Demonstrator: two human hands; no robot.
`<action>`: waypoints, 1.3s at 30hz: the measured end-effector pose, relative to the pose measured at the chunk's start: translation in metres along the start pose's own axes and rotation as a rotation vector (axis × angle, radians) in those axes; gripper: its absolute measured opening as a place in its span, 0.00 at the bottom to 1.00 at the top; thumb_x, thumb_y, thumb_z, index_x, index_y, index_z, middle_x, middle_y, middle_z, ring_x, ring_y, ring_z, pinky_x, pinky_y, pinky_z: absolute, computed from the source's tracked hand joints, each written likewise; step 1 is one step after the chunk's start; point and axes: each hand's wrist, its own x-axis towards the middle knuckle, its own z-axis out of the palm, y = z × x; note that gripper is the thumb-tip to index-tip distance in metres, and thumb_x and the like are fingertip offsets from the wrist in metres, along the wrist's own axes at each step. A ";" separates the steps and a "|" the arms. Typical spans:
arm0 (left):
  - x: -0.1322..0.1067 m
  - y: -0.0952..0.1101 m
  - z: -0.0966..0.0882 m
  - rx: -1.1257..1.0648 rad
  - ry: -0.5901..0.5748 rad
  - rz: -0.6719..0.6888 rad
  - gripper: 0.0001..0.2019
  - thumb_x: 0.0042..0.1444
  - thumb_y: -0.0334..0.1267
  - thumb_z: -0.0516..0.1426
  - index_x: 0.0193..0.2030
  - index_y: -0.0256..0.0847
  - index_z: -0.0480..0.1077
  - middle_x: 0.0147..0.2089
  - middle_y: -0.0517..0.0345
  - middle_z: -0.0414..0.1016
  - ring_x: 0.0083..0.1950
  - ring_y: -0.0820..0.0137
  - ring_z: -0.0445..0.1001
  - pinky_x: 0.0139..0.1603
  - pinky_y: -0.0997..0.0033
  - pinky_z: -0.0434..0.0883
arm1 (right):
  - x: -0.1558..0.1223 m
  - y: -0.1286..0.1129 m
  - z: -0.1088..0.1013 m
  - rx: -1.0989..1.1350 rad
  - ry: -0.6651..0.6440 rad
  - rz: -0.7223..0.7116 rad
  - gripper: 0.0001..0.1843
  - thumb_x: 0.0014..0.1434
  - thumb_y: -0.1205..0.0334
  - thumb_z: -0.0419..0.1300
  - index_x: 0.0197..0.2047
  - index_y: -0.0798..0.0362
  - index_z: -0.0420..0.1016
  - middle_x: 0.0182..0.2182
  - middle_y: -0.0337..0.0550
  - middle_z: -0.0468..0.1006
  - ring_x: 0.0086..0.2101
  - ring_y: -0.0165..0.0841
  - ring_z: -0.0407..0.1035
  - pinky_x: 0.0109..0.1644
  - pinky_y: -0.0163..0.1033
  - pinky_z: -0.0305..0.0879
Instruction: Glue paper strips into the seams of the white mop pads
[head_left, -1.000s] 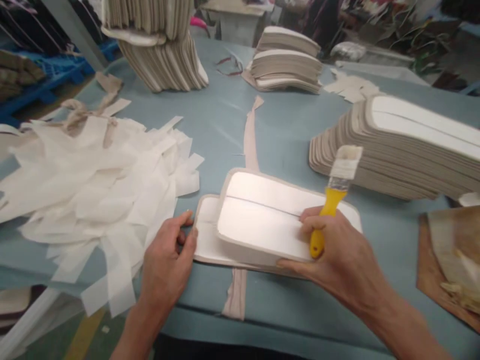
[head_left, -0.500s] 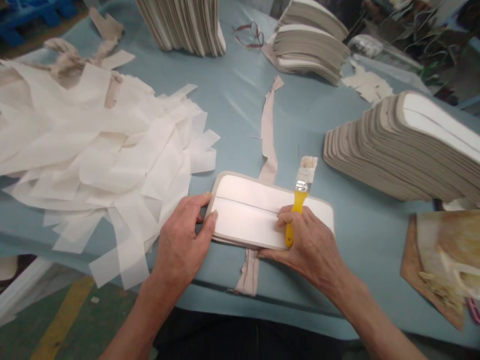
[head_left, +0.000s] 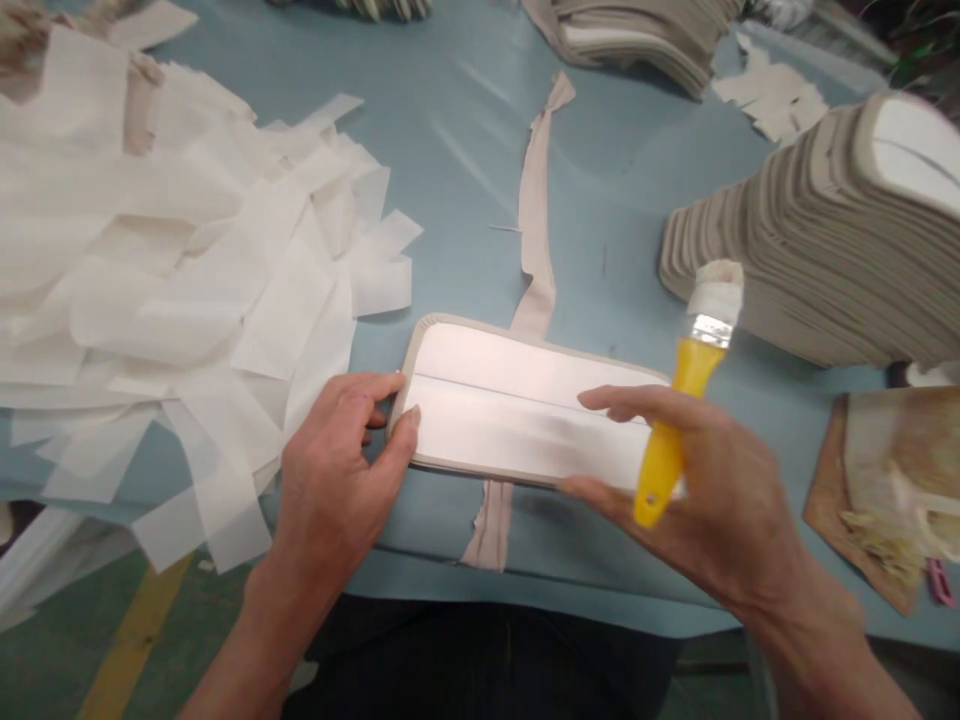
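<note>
In front of me lies a flat white panel (head_left: pixel 480 400) with rounded corners, a beige fabric edge and a dark line along its length. My left hand (head_left: pixel 345 450) grips its left end between thumb and fingers. Over the panel's right part is my right hand (head_left: pixel 712 490), with a yellow-handled paintbrush (head_left: pixel 694 370) held against the palm, bristles up and pale. The thumb of that hand is at the panel's near edge, and its forefinger reaches out above the white face. A beige fabric strip (head_left: pixel 535 220) runs beneath the panel and shows at both long sides.
A heap of white paper-like strips (head_left: pixel 202 270) covers the table's left side. At the right stands a long stack of beige-edged panels (head_left: pixel 795 230), with another stack (head_left: pixel 637 40) farther back. A stained board (head_left: pixel 885 490) lies at the right front, on the blue-green tabletop (head_left: pixel 600 200).
My right hand has moved right and its fingers have opened out, carrying the paintbrush along. My left hand stays on the panel's left end. The view has tilted down.
</note>
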 end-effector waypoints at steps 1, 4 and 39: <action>0.000 0.000 0.000 0.004 0.007 -0.007 0.09 0.69 0.38 0.58 0.53 0.44 0.74 0.44 0.55 0.78 0.40 0.66 0.77 0.40 0.65 0.77 | 0.002 -0.004 -0.005 0.016 0.057 0.059 0.19 0.72 0.40 0.64 0.55 0.44 0.77 0.36 0.43 0.85 0.33 0.41 0.80 0.38 0.47 0.73; -0.001 0.000 0.001 0.006 0.018 0.010 0.03 0.69 0.36 0.58 0.47 0.45 0.71 0.42 0.57 0.77 0.40 0.67 0.77 0.40 0.66 0.77 | 0.011 -0.017 -0.009 0.211 0.357 0.253 0.15 0.76 0.45 0.59 0.54 0.43 0.82 0.24 0.35 0.77 0.20 0.33 0.70 0.24 0.41 0.61; -0.001 0.000 0.002 -0.004 0.038 0.068 0.05 0.67 0.30 0.58 0.40 0.44 0.71 0.44 0.57 0.80 0.45 0.66 0.80 0.44 0.64 0.78 | 0.056 -0.077 0.071 0.745 0.421 0.591 0.09 0.69 0.61 0.62 0.35 0.51 0.77 0.18 0.30 0.72 0.17 0.27 0.67 0.21 0.33 0.65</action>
